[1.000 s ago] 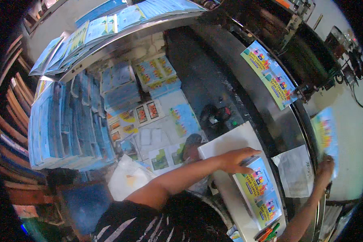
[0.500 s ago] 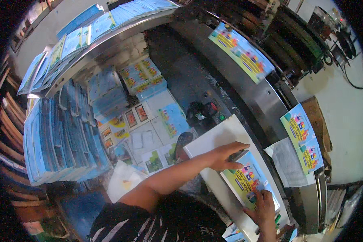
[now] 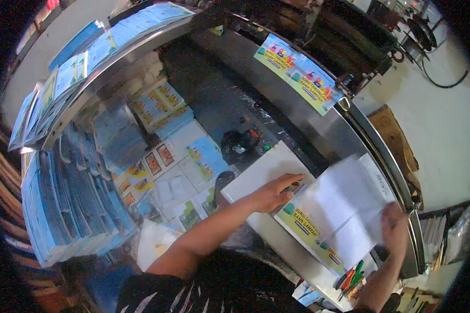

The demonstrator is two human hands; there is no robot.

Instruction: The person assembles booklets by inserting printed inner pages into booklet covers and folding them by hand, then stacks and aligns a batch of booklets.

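Observation:
My left hand (image 3: 274, 193) lies at the far left corner of a yellow and blue printed booklet cover (image 3: 308, 229), thumb and forefinger spread apart. The cover rests on a white board (image 3: 263, 172) in front of me. White sheets with fine ruled print (image 3: 347, 198) lie slantwise over much of it, blurred by motion. My right hand (image 3: 394, 227), also smeared, is closed at their right edge. Beyond, a white page with handwriting (image 3: 378, 180) shows over the metal counter. Red and green handled tools (image 3: 351, 276) lie near my right forearm.
Another printed cover sheet (image 3: 297, 73) lies on the metal counter's far part. Tall stacks of blue booklets (image 3: 73, 203) stand at the left, with more printed sheets (image 3: 96, 47) along the curved shelf. Dark machinery (image 3: 350, 36) stands at the far right.
My right hand has moved right and up from the cover to the white sheets, which now overlap it. The coloured sheet on the counter's right no longer shows. My left hand stays at the cover's corner.

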